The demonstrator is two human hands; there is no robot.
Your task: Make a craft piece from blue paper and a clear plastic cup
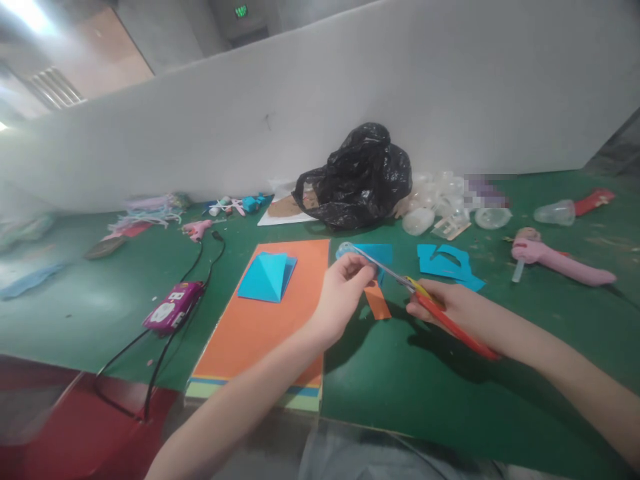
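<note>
Where the left hand (345, 287) is pinched narrow on a narrow strip of orange paper (379, 303), I have the steel scissors with red and yellow handles (424, 295) in the right hand (445, 303), fingers curled round the grips. Their blades cross close to the left fingertips; I can't tell whether they touch.

To my left, a stack of coloured sheets topped with orange (265, 340) reaches the front edge, carrying a folded bright-blue paper shape (267, 277). Bare green runs between both forearms toward that edge. On the right, cut bright-blue paper scraps (429, 265) and a pink hot-glue gun (565, 262) bound my swing; behind, a crumpled black plastic bag (363, 177) and clear plastic cups (419, 220) limit reach.

Dull green and lightly specked, the tabletop (360, 387) bears a purple box with black cables (175, 307) at left, one cable looping over the edge beside a red seat (100, 427). A tall white partition (225, 133) closes the back; beyond it glows a green sign (241, 11).
</note>
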